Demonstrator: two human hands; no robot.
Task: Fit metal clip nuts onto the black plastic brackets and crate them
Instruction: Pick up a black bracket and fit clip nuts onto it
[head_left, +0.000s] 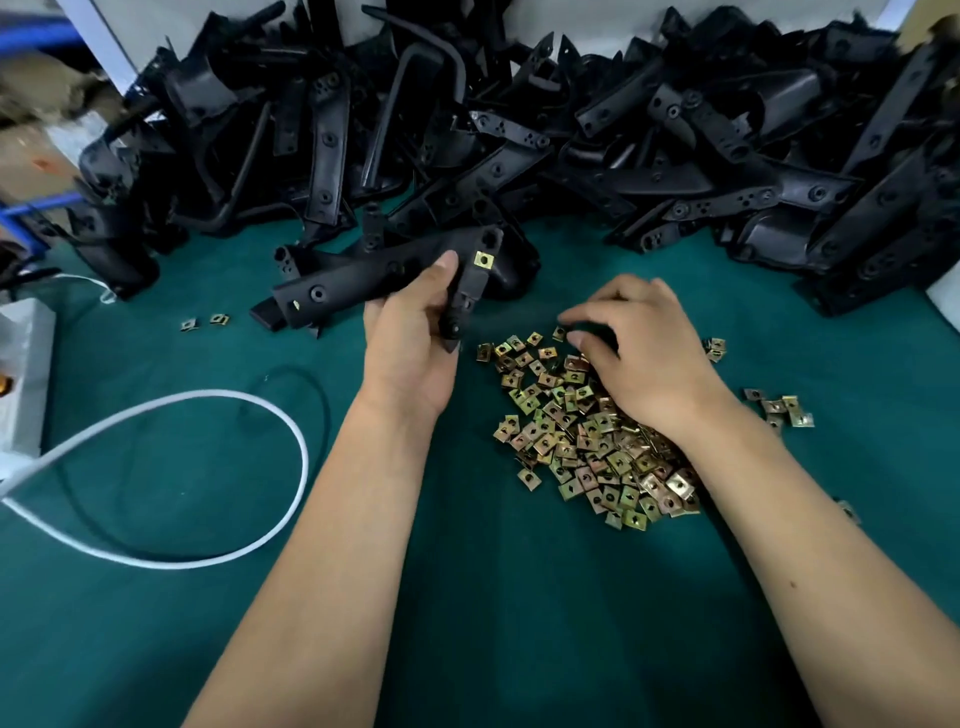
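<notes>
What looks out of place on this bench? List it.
Two clip nuts lie alone on the green mat, left of the held bracket, well apart from the main clip nut pile. A few more have strayed right of it.

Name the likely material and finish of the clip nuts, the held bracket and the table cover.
Clip nuts: thin stamped metal, likely steel with yellowish plating; they glint gold and iridescent.
Bracket in the left hand: black moulded plastic, matt to satin, with soft highlights.
Table cover: dark green, dull and non-reflective, perhaps felt or a rubber mat.
</notes>
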